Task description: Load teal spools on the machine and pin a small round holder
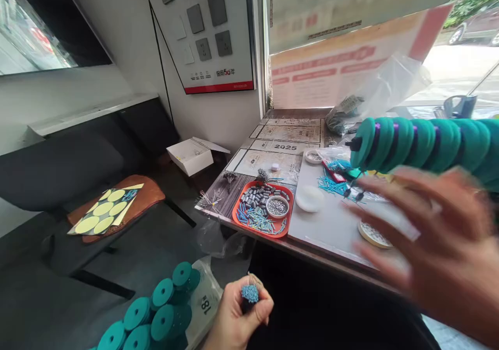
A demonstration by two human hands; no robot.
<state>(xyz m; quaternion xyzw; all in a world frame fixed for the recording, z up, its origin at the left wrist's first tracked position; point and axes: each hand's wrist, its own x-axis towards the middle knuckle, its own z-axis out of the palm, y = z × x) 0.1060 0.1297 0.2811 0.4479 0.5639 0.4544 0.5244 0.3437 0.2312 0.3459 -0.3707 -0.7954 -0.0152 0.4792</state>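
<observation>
My left hand [244, 311] is closed around a bundle of thin blue sticks [250, 293], their ends facing up. My right hand [440, 235], smeared by motion, has its fingers stretched out and apart over the right of the table. Just beyond it, a row of teal foam spools [421, 142] with purple between them sits on a dark rod. Small dark pieces [353, 194] show near the right fingertips; whether they touch is unclear. In front of me an orange tray [235, 212] holds grey cylinders, blue sticks and a round dish of small metal bits [277, 207].
A grey board [307, 225] carries a white round lid [311, 199], blue sticks [333, 184] and a dish [374, 234]. More teal spools [163, 293] stand low at left beside a white bag [205, 303]. A chair [150, 196] holds yellow-circled sheets [105, 212]. An open box [191, 157] lies behind.
</observation>
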